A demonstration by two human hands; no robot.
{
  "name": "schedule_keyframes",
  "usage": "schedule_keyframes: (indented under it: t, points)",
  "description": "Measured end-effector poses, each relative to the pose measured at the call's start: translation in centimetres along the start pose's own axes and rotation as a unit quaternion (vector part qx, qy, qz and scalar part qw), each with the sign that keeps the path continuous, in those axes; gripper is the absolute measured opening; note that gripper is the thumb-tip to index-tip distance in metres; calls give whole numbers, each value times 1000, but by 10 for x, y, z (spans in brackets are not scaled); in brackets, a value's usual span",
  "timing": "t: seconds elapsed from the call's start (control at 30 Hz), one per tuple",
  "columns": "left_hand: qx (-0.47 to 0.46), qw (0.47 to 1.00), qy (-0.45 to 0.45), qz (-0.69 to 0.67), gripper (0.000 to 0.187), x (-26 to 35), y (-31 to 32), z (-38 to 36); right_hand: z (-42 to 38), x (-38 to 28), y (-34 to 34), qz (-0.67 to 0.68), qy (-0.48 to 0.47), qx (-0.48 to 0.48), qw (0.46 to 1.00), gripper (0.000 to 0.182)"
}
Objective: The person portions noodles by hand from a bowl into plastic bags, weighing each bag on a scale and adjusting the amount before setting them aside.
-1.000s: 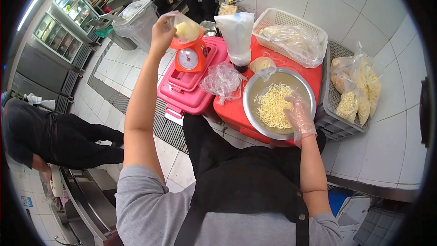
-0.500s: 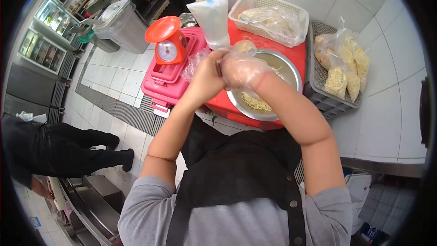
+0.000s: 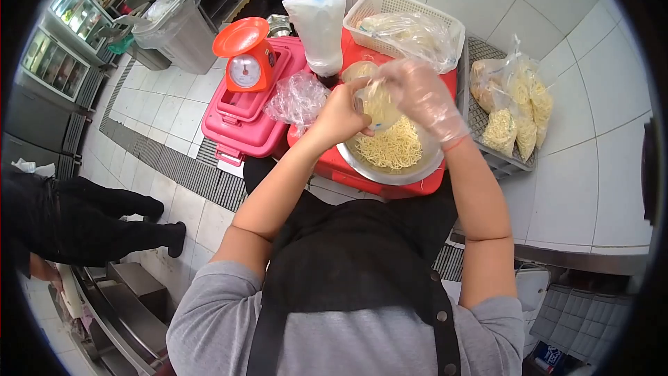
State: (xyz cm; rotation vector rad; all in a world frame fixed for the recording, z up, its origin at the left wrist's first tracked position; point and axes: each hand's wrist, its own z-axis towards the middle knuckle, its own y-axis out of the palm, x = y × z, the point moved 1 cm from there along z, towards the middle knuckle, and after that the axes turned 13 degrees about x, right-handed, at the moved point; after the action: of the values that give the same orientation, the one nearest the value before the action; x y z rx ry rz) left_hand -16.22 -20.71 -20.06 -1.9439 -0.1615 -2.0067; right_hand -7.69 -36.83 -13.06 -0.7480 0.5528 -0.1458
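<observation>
My bare left hand (image 3: 341,115) pinches the rim of a clear plastic bag (image 3: 364,113) over a steel bowl (image 3: 433,171). Pale yellow noodles (image 3: 381,106) show inside the bag. My right hand (image 3: 423,97), in a clear plastic glove, is bent over the bag's mouth, its fingers curled around noodle strands and slightly blurred. More noodles (image 3: 391,147) lie loose in the bowl below both hands. Crumpled clear plastic bags (image 3: 298,99) rest just left of my left hand.
Left of the bowl, an orange dial scale (image 3: 245,63) stands on a pink lidded box (image 3: 229,129). Behind are a tall white plastic bag (image 3: 316,31) and a white basket (image 3: 358,10) with bagged food. Bagged noodles (image 3: 523,101) fill a grey crate (image 3: 487,150) at right. Another person (image 3: 90,219) stands at left.
My hands, close together before, have parted, the gloved right hand moving right and up. The bag with noodles now shows between them, and more of the bowl's noodles are visible.
</observation>
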Motion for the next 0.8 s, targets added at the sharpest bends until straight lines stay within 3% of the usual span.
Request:
schedule_keyframes:
  t: [0.07, 0.13, 0.23, 0.3, 0.4, 0.47, 0.57, 0.7, 0.77, 0.8]
  points:
    - [10, 1000, 0, -27, 69, 0, 1, 3, 17, -1, -21, 112, 102, 16, 988, 24]
    - [39, 999, 0, -18, 69, 9, -3, 2, 36, -11, -55, 148, 108, 13, 983, 23]
    - [42, 999, 7, -6, 68, 12, -9, 1, 50, -21, -97, 266, 138, 109, 948, 19]
    - [50, 998, 15, -19, 67, 12, -11, 1, 56, -34, -123, 293, 174, 229, 912, 17]
    - [51, 998, 30, 1, 67, 16, -18, -2, 56, -7, -150, 294, 190, 294, 889, 18]
    - [44, 999, -12, -19, 67, 35, -29, -8, 45, 4, -145, 278, 217, 235, 906, 18]
    - [49, 998, 27, -28, 68, 56, -60, -7, 7, 45, -97, 223, 288, 105, 925, 17]
    - [109, 989, 97, 8, 59, 103, -127, 7, -58, 90, -10, 286, 308, -38, 907, 20]
    - [125, 982, 143, 7, 56, 118, -165, 30, -94, 108, 32, 149, 296, -81, 940, 28]
    - [150, 974, 169, 20, 58, 126, -178, 42, -105, 110, 46, 86, 311, -148, 935, 38]
